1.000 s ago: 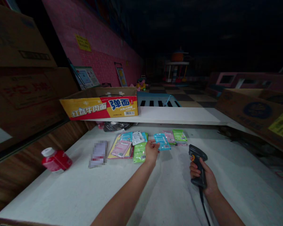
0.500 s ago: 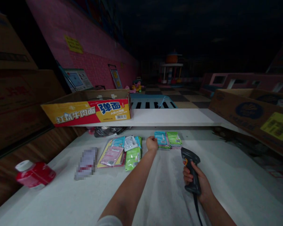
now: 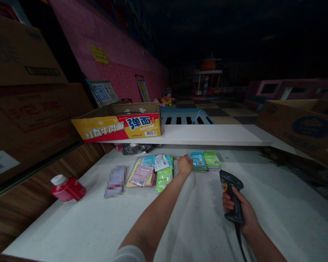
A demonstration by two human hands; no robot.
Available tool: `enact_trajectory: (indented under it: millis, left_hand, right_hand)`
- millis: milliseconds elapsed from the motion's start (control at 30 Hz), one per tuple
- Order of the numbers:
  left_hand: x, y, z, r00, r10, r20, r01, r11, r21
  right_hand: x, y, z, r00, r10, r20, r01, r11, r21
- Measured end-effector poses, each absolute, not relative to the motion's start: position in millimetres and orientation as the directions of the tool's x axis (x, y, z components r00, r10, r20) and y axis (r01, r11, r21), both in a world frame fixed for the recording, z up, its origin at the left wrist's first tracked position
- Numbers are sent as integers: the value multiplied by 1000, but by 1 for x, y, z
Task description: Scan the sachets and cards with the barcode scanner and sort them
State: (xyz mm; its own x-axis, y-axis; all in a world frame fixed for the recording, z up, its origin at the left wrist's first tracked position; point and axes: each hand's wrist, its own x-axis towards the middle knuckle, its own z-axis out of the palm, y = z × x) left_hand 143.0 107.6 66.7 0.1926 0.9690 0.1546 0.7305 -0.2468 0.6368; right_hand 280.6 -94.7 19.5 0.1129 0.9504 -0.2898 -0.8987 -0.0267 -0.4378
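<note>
My left hand [image 3: 184, 164] reaches forward over the white table [image 3: 196, 218], its fingers curled at the left edge of a small stack of packets with a blue packet [image 3: 198, 160] and a green packet [image 3: 211, 159] on top. Whether the fingers grip a packet is unclear. My right hand [image 3: 239, 209] is wrapped round the handle of a dark barcode scanner [image 3: 231, 193], held upright with its head toward the stack and its cable trailing down. A looser pile of pink, blue, white and green packets [image 3: 153, 173] lies left of my left hand.
A red jar with a white lid [image 3: 67, 188] lies on its side at the table's left. A blurred packet [image 3: 116, 181] sits beside the pile. A yellow-red carton [image 3: 117, 123] stands on the raised shelf [image 3: 213, 134]; brown cardboard boxes [image 3: 303, 127] flank both sides.
My left hand carried the blue packet rightward from near the left pile onto the stack by the green packet. The scanner hand stayed about where it was.
</note>
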Motion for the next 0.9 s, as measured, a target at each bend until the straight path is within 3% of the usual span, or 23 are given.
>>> enact_trajectory:
  millis: [267, 467, 667, 767, 900]
  left_hand:
    - [37, 78, 88, 268, 845, 463, 733, -491, 471]
    - [-56, 60, 97, 63, 902, 428, 904, -234, 359]
    - [-83, 45, 102, -73, 971, 228, 976, 22, 216]
    - [-82, 44, 102, -116, 970, 215, 969, 62, 241]
    - [-83, 49, 101, -146, 957, 251, 927, 43, 372]
  right_hand:
    - [280, -102, 23, 116, 946, -303, -892, -35, -450]
    - [279, -105, 23, 143, 938, -316, -884, -23, -467]
    - [279, -107, 22, 155, 935, -318, -899, 0, -438]
    - [279, -108, 21, 163, 936, -311, -896, 9, -443]
    - [279, -108, 21, 176, 938, -300, -888, 20, -459]
